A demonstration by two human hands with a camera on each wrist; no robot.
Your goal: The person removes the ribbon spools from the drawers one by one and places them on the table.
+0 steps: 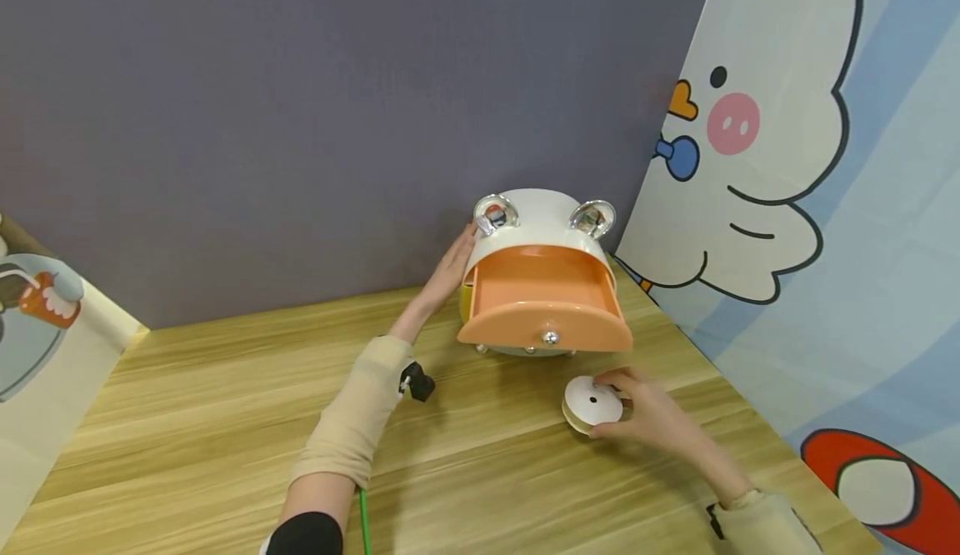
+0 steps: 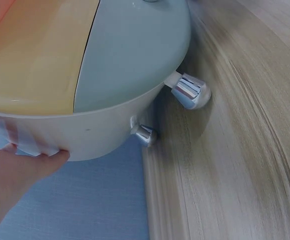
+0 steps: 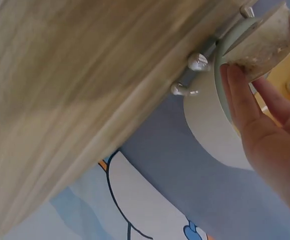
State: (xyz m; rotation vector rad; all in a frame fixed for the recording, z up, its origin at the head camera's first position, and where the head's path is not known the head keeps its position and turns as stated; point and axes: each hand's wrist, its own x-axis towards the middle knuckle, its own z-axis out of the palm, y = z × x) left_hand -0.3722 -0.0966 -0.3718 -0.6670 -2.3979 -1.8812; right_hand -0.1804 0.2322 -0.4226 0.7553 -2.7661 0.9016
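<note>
A white rounded cabinet [image 1: 542, 205] with two silver ring-shaped ears stands against the grey wall; its orange top drawer [image 1: 546, 322] is pulled out, the inside bare. My left hand [image 1: 450, 267] rests against the cabinet's left side, fingers fairly straight; in the left wrist view the hand [image 2: 15, 172] touches the white shell [image 2: 95, 135]. In front of the drawer, my right hand [image 1: 652, 417] holds a round white spool [image 1: 592, 402] between thumb and fingers, its flat face up. The right wrist view shows the hand [image 3: 269, 115] gripping the spool [image 3: 264, 45] by its edge.
The wooden table [image 1: 225, 422] extends left and forward. A grey wall [image 1: 300, 122] rises behind, and a cartoon-printed wall [image 1: 787, 247] stands at the right. A green cable [image 1: 364, 522] lies by the left forearm. The cabinet has silver feet [image 2: 192, 92].
</note>
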